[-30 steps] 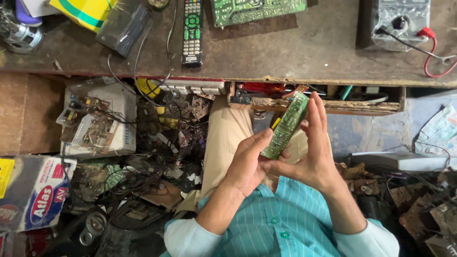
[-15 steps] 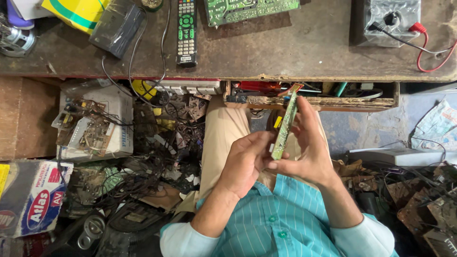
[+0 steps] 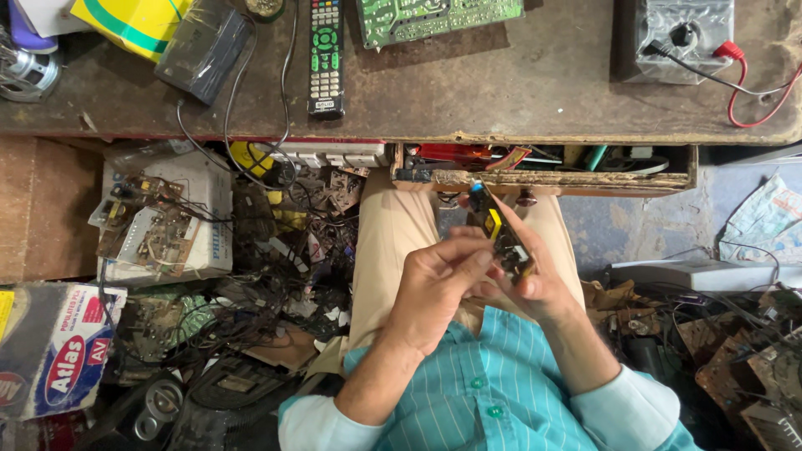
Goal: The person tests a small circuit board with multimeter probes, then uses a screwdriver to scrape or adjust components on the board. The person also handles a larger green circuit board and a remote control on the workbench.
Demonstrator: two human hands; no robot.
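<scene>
Turned over since a moment ago, the small circuit board [image 3: 499,232] now shows its dark component side instead of the green back. Both the left hand [image 3: 434,288] and right hand [image 3: 535,284] clasp it above the lap, just below the open drawer [image 3: 543,177].

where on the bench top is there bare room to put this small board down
Bare wood lies between the remote control and the grey meter box, below the green circuit board. Both hands hold the small board. The floor pile is crowded.
</scene>
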